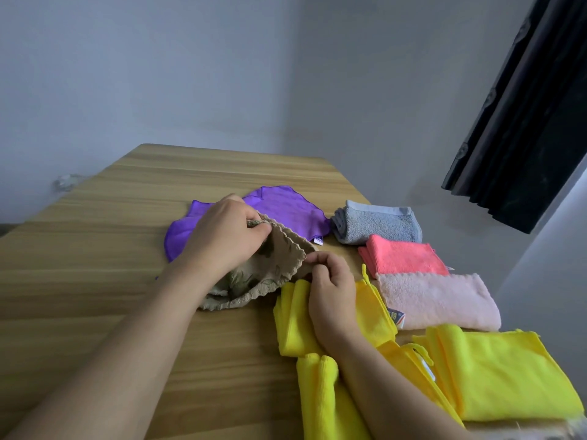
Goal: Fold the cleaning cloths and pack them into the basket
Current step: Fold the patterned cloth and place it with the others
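Note:
A beige patterned cloth [270, 271] with a scalloped edge is lifted partly off the wooden table [95, 281]. My left hand [222, 233] pinches its upper corner. My right hand [330, 293] pinches its right edge. Under and behind it a purple cloth [286, 208] lies spread flat. Folded cloths line the right side: a grey one [378, 222], a coral one [403, 255], a pale pink one [438, 300] and a yellow one [508, 376]. More yellow cloths [295, 319] lie under my right forearm. No basket is in view.
The table's left half and far end show bare wood. A dark curtain [524, 122] hangs at the upper right, and a pale wall stands behind the table. The table's right edge runs close beside the folded cloths.

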A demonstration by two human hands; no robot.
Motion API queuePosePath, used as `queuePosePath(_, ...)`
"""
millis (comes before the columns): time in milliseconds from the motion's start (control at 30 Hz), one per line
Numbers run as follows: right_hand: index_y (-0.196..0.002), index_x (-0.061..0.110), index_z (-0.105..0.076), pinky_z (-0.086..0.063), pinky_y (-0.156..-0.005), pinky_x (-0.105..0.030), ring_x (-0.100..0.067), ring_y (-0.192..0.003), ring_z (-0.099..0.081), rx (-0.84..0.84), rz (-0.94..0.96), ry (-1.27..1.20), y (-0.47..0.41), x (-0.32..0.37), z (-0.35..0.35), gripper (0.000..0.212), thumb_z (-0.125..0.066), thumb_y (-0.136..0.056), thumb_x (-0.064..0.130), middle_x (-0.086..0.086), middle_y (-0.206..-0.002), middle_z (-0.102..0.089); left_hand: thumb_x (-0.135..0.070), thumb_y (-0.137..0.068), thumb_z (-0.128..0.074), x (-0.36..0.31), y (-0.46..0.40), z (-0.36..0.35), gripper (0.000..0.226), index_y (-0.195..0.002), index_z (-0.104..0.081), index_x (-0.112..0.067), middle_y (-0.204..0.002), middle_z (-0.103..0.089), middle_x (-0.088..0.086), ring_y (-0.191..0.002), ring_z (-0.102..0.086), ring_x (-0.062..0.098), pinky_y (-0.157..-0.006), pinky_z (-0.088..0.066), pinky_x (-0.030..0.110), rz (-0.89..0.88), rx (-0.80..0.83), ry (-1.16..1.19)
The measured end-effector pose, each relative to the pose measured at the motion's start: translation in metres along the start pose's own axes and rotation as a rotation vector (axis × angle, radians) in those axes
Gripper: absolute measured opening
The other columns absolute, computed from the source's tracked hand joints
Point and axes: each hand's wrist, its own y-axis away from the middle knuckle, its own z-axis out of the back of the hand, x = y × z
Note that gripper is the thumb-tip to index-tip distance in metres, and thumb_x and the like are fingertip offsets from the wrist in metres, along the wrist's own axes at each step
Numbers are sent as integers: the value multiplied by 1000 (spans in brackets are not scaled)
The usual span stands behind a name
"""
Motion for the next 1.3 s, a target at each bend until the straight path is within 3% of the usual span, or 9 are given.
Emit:
queuePosePath(100,-90,31,-63,-39,-70,-4,6,-87,-54,120,19,-41,5,9,2,24,-49,-76,18,3,-101,-59,-36,-85,-66,-3,1,-2,21,-77,-74,-18,-88,-50,-8,-74,-49,15,-62,-30,28,-3,5,-21)
queuePosePath(300,-97,29,-63,-46,-74,-14,-7,-87,-58,163,80,-32,7,7,2,27,-66,-77,46,6,-98,-55,-37,-83,-68,-3,1,-2,28,-61,-62,-21,-76,-46,-8,-76,-51,17,-58,-30,28,56,-29,-4)
queuePosePath(433,-91,22,-64,-44,-72,-14,-9,-80,-56,112,128,70,3,4,0,9,-71,-85,25,8,-91,-54,-39,-82,-69,-8,3,1,24,-74,-73,-16,-74,-65,2,-74,-59,19,-61,-45,31,36,8,0)
queuePosePath(533,-82,20,-63,-41,-69,-13,-7,-78,-54,83,161,110,1,1,0,10,-67,-87,12,8,-86,-55,-39,-81,-66,-12,8,4,25,-68,-71,-19,-62,-64,-7,-53,-51,14,-51,-37,26,44,124,53)
queuePosePath(633,-80,17,-59,-38,-68,-11,-6,-78,-52,48,168,127,1,0,0,13,-62,-87,6,3,-84,-56,-34,-81,-56,-14,8,6,25,-73,-69,-14,-63,-62,-1,-68,-56,22,-68,-41,29,29,162,-101)
queuePosePath(733,-80,17,-58,-38,-68,-13,-7,-78,-52,24,176,145,1,-4,1,14,-61,-86,4,3,-84,-57,-27,-81,-51,-8,6,11,19,-85,-69,-23,-72,-60,-5,-81,-52,22,-87,-37,35,22,97,-327)
queuePosePath(933,-77,31,-61,-39,-67,-8,-2,-78,-56,96,258,211,0,4,-1,27,-67,-84,6,11,-79,-62,-22,-83,-48,-10,1,31,22,-94,-67,-23,-98,-62,3,-96,-55,29,-83,-35,37,14,-68,-528)
queuePosePath(1033,-82,26,-70,-51,-72,-21,-5,-78,-63,59,131,39,-8,25,4,19,-68,-84,7,6,-81,-69,-18,-85,-48,-21,2,37,24,-95,-69,-19,-110,-54,4,-101,-52,30,-85,-36,39,-18,-168,-510)
queuePosePath(1300,-72,18,-66,-39,-58,-20,-4,-56,-48,20,279,-93,-45,145,57,18,-67,-89,21,11,-59,-54,-13,-85,-43,-105,-8,122,16,-75,-56,-11,-89,-60,3,-74,-53,28,-70,-36,34,-210,-394,-403)
